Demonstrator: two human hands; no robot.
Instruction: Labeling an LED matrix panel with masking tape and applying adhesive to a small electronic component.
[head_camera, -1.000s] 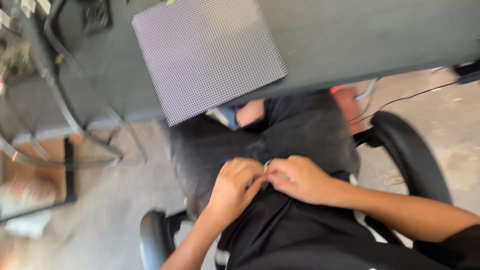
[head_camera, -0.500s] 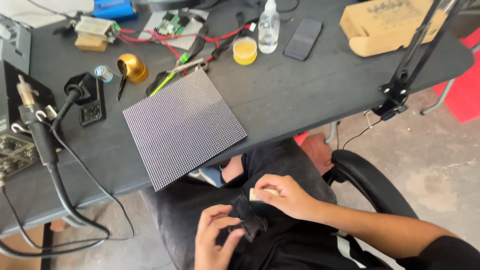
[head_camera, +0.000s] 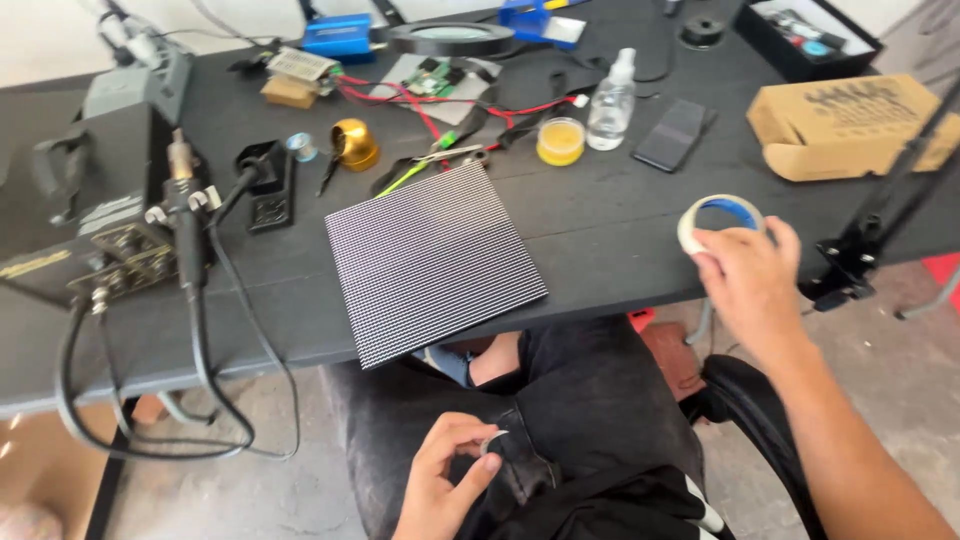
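Note:
My right hand (head_camera: 748, 282) holds a pale roll of tape (head_camera: 719, 218) with a blue inner core, just above the black table (head_camera: 620, 240) near its front edge. My left hand (head_camera: 443, 480) is down at my lap, pinching a small pale strip of tape (head_camera: 493, 441) between thumb and forefinger over my dark trousers. A square dotted LED panel (head_camera: 432, 258) lies flat on the table, its near corner overhanging the front edge, between the two hands.
A soldering station (head_camera: 95, 215) with cables stands at the left. Behind the panel lie a brass holder (head_camera: 354, 143), a yellow jar (head_camera: 560, 141), a clear bottle (head_camera: 612, 101), a phone (head_camera: 676, 134), and a cardboard box (head_camera: 850, 125). A clamp arm (head_camera: 870, 235) grips the table's right edge.
My right hand has risen from my lap to the table with the tape roll. My left hand stays at my lap holding a strip. The view has tilted up to show more of the table.

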